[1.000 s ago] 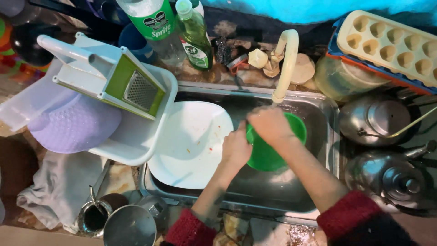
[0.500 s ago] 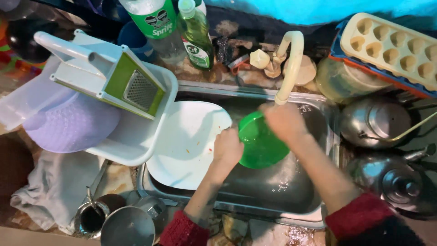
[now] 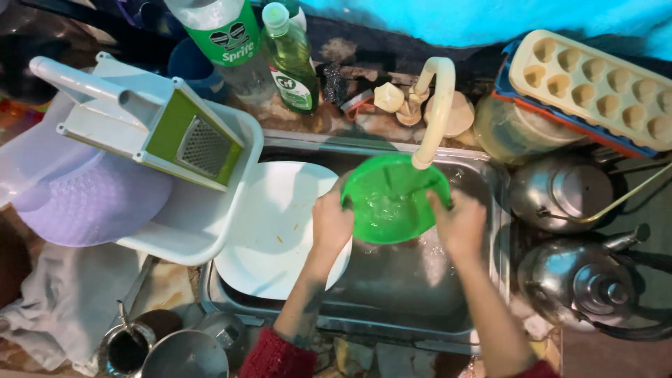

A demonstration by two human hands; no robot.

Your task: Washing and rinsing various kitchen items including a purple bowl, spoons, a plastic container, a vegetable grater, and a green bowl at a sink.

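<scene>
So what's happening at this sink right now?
A person holds a green bowl with both hands under the curved tap, over the metal sink. The left hand grips the bowl's left rim and the right hand its right rim; water shows inside the bowl. A white plate leans in the sink beside it. A grater lies in a white tub to the left, and two metal kettles stand to the right.

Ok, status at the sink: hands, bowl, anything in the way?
Left hand and right hand grip round green plastic bowl by its rim, under cream tap spout. White plate lies close beside left hand.
</scene>
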